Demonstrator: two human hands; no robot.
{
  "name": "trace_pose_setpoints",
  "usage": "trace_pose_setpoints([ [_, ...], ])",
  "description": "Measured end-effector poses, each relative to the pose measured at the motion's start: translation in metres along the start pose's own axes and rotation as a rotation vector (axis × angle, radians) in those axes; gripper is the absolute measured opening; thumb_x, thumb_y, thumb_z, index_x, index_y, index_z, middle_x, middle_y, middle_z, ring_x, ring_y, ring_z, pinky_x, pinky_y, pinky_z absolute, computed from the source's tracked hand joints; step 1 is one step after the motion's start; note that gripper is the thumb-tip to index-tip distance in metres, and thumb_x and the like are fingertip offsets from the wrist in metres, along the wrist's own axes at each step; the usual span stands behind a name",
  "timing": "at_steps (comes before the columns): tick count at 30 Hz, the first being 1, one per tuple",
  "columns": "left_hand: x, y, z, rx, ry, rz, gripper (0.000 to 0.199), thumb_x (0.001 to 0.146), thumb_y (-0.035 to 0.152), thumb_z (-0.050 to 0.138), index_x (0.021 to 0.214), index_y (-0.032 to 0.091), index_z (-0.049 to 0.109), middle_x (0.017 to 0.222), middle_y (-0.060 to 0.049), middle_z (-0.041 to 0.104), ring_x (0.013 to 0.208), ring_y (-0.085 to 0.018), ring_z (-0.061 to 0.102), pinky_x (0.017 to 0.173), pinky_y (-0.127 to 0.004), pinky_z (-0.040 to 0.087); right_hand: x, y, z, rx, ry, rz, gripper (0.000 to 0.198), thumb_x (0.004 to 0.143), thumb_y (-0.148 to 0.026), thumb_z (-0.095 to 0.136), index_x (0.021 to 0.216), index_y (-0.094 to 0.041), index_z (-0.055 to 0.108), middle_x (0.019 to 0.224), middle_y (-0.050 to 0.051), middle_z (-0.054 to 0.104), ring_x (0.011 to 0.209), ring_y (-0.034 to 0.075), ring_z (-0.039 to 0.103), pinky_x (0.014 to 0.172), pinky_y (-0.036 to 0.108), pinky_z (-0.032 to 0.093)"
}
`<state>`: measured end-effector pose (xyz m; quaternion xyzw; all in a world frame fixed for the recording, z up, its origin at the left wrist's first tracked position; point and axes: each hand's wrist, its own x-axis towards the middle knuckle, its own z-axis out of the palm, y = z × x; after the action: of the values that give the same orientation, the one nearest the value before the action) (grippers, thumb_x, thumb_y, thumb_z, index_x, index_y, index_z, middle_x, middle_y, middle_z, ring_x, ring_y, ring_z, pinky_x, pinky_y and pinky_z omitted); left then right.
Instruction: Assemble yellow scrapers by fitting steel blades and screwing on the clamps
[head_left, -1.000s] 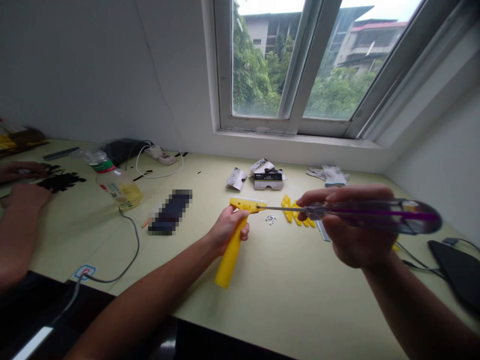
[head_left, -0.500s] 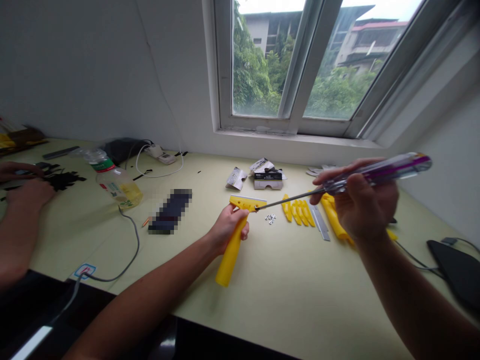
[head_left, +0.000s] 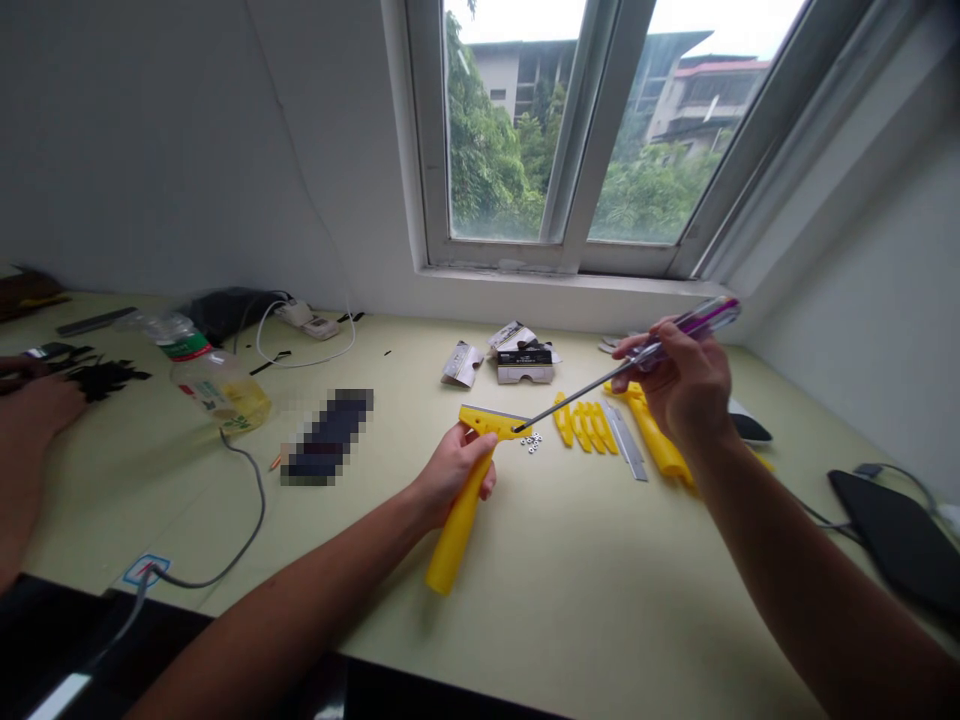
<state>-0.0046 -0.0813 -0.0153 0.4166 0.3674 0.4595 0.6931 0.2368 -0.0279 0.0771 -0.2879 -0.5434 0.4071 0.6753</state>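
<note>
A yellow scraper (head_left: 459, 530) with a metal blade along its head is gripped near the neck by my left hand (head_left: 452, 468). My right hand (head_left: 686, 375) is closed around the clear and purple handle of a screwdriver (head_left: 574, 398). Its long shaft slants down to the left, and the tip meets the right end of the scraper head. Several small nuts (head_left: 531, 442) lie on the table just beyond that end. Several yellow plastic pieces (head_left: 585, 425) and flat metal blades (head_left: 626, 445) lie to the right, with more yellow handles (head_left: 660, 440) partly behind my right wrist.
Small opened boxes (head_left: 525, 362) lie near the window wall. On the left are a bottle of yellow liquid (head_left: 217, 385), a blurred dark object (head_left: 330, 440) and a grey cable (head_left: 259, 500). Another person's hand (head_left: 56, 400) is by black pieces (head_left: 109, 375). A black device (head_left: 892, 530) lies right.
My right hand and the screwdriver handle have shifted left, and the shaft now slopes more steeply. The scraper stays in my left hand. The whole view has shifted slightly.
</note>
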Motion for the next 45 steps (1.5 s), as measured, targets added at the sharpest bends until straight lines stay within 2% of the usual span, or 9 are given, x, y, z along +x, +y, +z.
trace_pose_setpoints([
  [6,0.000,0.002,0.000,0.034,0.005,0.031,0.029,0.085,0.032,0.060,0.104,0.017,0.044,0.071,0.005,0.051,0.040,-0.006,0.046,0.039,-0.020,0.037,0.003,0.005,-0.003,-0.016,-0.005,0.032,0.015,0.085,-0.032,0.059,0.078,-0.020,0.053,0.067,0.002,0.069,0.043,0.015,0.060,0.038,0.028,0.050],
  [12,-0.002,0.005,0.002,0.062,0.001,0.053,0.030,0.084,0.034,0.061,0.103,0.017,0.044,0.083,0.002,0.054,0.040,-0.004,0.047,0.038,-0.019,0.037,0.003,0.008,-0.001,-0.001,0.010,0.046,0.017,0.082,-0.033,0.062,0.079,-0.019,0.053,0.067,0.002,0.069,0.044,0.016,0.060,0.038,0.028,0.050],
  [19,-0.003,0.006,0.001,0.089,-0.022,0.095,0.031,0.086,0.038,0.059,0.103,0.017,0.045,0.081,0.001,0.055,0.040,-0.004,0.047,0.040,-0.020,0.037,0.009,-0.008,-0.011,0.070,0.077,0.012,0.013,0.083,-0.034,0.062,0.081,-0.021,0.057,0.066,0.002,0.070,0.052,0.017,0.064,0.037,0.025,0.051],
  [24,-0.001,0.010,-0.004,0.100,0.033,0.100,0.032,0.084,0.039,0.061,0.102,0.017,0.046,0.080,0.002,0.056,0.040,-0.005,0.047,0.039,-0.020,0.037,0.011,-0.008,-0.017,-0.061,-0.001,0.201,0.019,0.079,-0.033,0.066,0.079,-0.021,0.051,0.065,0.001,0.070,0.039,0.014,0.058,0.036,0.026,0.050],
  [28,0.002,0.011,-0.006,0.086,0.067,0.069,0.032,0.082,0.039,0.064,0.098,0.014,0.051,0.071,0.003,0.055,0.042,-0.005,0.048,0.042,-0.019,0.036,0.007,0.006,-0.011,0.015,-0.062,0.326,0.021,0.080,-0.033,0.064,0.081,-0.021,0.047,0.066,0.002,0.069,0.039,0.015,0.058,0.038,0.027,0.050],
  [32,0.001,0.010,-0.001,0.029,0.073,0.100,0.033,0.081,0.035,0.068,0.101,0.012,0.056,0.070,0.001,0.058,0.053,-0.007,0.056,0.063,-0.023,0.048,0.002,0.015,-0.002,0.080,-0.101,0.351,0.021,0.081,-0.033,0.062,0.082,-0.021,0.045,0.068,0.002,0.070,0.040,0.015,0.059,0.038,0.026,0.048],
  [35,-0.002,0.009,0.004,-0.004,0.076,0.073,0.033,0.080,0.033,0.069,0.103,0.012,0.058,0.081,-0.004,0.064,0.069,-0.013,0.063,0.075,-0.031,0.054,0.000,0.018,-0.001,0.111,-0.103,0.345,0.021,0.081,-0.033,0.061,0.082,-0.021,0.045,0.067,0.001,0.069,0.039,0.015,0.059,0.038,0.025,0.047],
  [40,-0.005,0.008,0.009,-0.051,0.085,0.021,0.030,0.080,0.028,0.071,0.103,0.013,0.060,0.122,-0.014,0.059,0.100,-0.026,0.065,0.078,-0.038,0.058,0.000,0.021,-0.003,0.116,-0.106,0.336,0.022,0.081,-0.036,0.061,0.081,-0.020,0.046,0.067,0.001,0.069,0.039,0.014,0.059,0.038,0.025,0.047],
  [45,-0.005,0.007,0.009,-0.073,0.060,-0.011,0.029,0.081,0.026,0.071,0.103,0.011,0.059,0.121,-0.016,0.059,0.101,-0.030,0.067,0.079,-0.042,0.060,0.001,0.022,-0.004,0.121,-0.104,0.335,0.023,0.080,-0.036,0.062,0.081,-0.021,0.045,0.067,0.001,0.069,0.039,0.015,0.059,0.038,0.025,0.046],
])
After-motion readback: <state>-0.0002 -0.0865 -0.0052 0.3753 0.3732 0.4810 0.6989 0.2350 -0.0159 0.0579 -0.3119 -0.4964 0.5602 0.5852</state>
